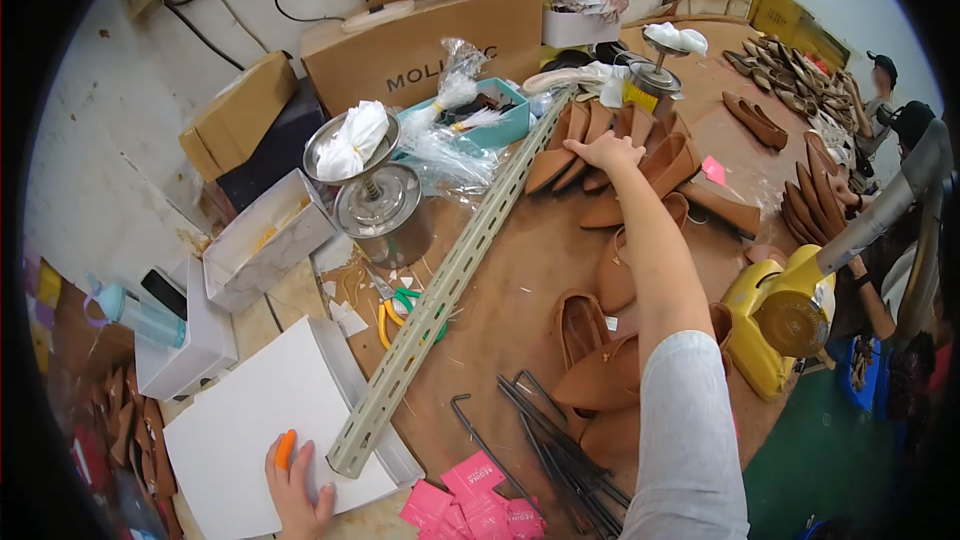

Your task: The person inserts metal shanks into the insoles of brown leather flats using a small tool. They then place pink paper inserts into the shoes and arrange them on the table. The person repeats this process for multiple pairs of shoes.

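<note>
My right arm stretches far across the table, and my right hand (608,151) closes over a brown pointed flat shoe (632,124) in a cluster of similar shoes. The fingertips are partly hidden among the shoes. My left hand (297,492) lies with fingers apart on a white flat box (235,430), an orange finger cover on one finger. A slotted metal angle bar (440,305) runs from beside that hand to the shoe cluster. More brown flats (605,375) lie near my right forearm, partly covered by it.
Pink packets (475,502) and black bent rods (555,440) lie in front. Scissors (397,310) and a metal dispenser pot (380,210) stand left of the bar. A yellow machine base (790,305) is at right. Co-workers (880,90) sit beyond, beside piled shoes (785,75).
</note>
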A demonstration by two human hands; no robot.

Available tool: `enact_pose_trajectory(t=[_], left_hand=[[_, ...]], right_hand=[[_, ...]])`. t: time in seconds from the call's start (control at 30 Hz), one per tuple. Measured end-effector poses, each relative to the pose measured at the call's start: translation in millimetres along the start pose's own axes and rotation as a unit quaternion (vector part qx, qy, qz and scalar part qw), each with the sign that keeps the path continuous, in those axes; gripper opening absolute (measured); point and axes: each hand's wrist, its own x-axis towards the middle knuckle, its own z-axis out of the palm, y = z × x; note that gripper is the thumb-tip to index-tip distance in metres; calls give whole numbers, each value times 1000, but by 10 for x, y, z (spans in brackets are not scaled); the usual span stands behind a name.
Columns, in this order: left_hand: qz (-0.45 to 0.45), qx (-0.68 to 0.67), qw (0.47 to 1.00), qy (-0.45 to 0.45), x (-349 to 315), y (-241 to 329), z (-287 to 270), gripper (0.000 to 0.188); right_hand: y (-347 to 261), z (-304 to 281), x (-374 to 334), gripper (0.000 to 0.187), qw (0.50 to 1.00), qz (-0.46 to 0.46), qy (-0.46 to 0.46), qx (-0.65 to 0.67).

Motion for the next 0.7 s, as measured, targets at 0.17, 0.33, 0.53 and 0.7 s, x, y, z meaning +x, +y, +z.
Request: enact_pose_trajectory(t=[0.17,0.33,0.53,0.7], left_hand=[[9,-19,1000,-4,73,18,-8,61],[12,-18,1000,11,3,9,-6,60],[36,-22,998,35,-5,-19,7,59],[-68,-399,912,69,-154,-150,-319,54]], right_hand=[[411,96,-245,73,995,-86,39,41],[959,-231,-1224,51,928,-256,-57,266],[1076,-1090,-3579,40,821,-568,46,22],[537,-664,-4828,20,576,-813,48,-66]])
